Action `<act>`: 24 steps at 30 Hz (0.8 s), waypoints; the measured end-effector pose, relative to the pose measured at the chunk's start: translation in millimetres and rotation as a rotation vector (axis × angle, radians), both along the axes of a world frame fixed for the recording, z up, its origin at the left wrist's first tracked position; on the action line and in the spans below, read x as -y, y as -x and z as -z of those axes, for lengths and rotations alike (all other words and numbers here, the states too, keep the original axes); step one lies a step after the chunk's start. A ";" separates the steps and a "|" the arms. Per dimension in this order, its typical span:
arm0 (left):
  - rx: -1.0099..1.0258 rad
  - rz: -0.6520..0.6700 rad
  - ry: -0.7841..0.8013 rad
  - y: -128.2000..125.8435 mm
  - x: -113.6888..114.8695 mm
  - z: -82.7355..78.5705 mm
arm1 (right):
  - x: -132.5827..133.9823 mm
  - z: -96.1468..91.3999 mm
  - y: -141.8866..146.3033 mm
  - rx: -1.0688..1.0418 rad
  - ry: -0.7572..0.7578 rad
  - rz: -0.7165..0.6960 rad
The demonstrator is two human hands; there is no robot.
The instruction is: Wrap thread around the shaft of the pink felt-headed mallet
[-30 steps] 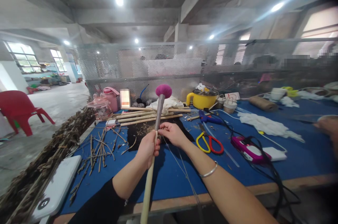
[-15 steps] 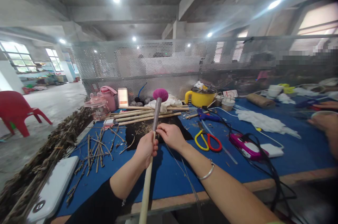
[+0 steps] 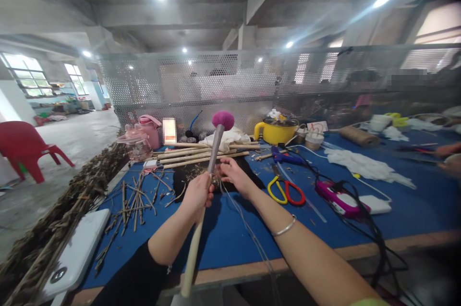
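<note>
My left hand [image 3: 198, 194] is closed round a long pale stick [image 3: 192, 252] held upright over the blue table [image 3: 234, 238]. The stick's upper part is wrapped grey and ends in a magenta fluffy ball [image 3: 223, 120]. Just right of the stick, my right hand [image 3: 233, 175] reaches out with its fingers partly curled over a dark mat [image 3: 187, 178] strewn with fine dry fibres. A thin wire or thread [image 3: 248, 229] trails from near the stick back towards me. A silver bangle [image 3: 285, 227] sits on my right wrist.
Yellow-and-red scissors [image 3: 286, 190], a blue glue gun [image 3: 286, 157], a pink device with black cables [image 3: 340, 200], bamboo sticks [image 3: 201, 154], loose twigs [image 3: 135, 200], a yellow pot [image 3: 275, 131], pink jars [image 3: 144, 138], white cloth [image 3: 363, 164]. A white scale [image 3: 75, 253] lies at left. Another person's hand [image 3: 448, 157] at far right.
My right hand has left the stick and moved forward over the dark mat. The stick now leans slightly more to the right. The other person's hand at right has drawn back.
</note>
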State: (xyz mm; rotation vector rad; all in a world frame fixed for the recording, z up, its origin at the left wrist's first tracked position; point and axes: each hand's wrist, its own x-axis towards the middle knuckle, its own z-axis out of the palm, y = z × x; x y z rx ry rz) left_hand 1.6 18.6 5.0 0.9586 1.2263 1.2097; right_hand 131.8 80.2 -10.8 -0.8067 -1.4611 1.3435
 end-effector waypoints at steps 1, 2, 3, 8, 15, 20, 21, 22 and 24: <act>-0.028 0.007 -0.001 0.9 0.3 -0.9 | 0.0 -1.3 -0.2 -0.106 0.088 0.021; -0.057 0.014 -0.008 1.5 0.5 -1.4 | 0.9 -3.0 -0.1 -0.198 0.165 0.015; -0.086 0.017 -0.019 1.9 0.6 -1.5 | 2.6 -4.8 0.5 -0.265 0.225 -0.022; -0.198 0.023 -0.075 2.3 0.4 0.7 | 16.7 -8.5 10.6 -0.162 0.278 -0.281; -0.226 0.027 -0.053 3.5 -0.1 -0.1 | 19.2 -6.2 17.3 -0.092 0.346 -0.009; -0.201 -0.003 -0.047 2.3 -4.5 6.5 | 19.0 -11.9 10.0 0.044 0.432 -0.056; -0.167 -0.004 -0.032 1.6 -4.9 7.0 | 19.4 -12.3 9.8 0.069 0.394 -0.060; -0.116 0.003 -0.014 0.8 -4.8 6.8 | 19.9 -12.2 10.3 0.085 0.340 -0.043; 0.014 0.031 0.025 -0.7 -3.0 4.0 | 20.7 -11.1 12.9 0.086 0.237 0.017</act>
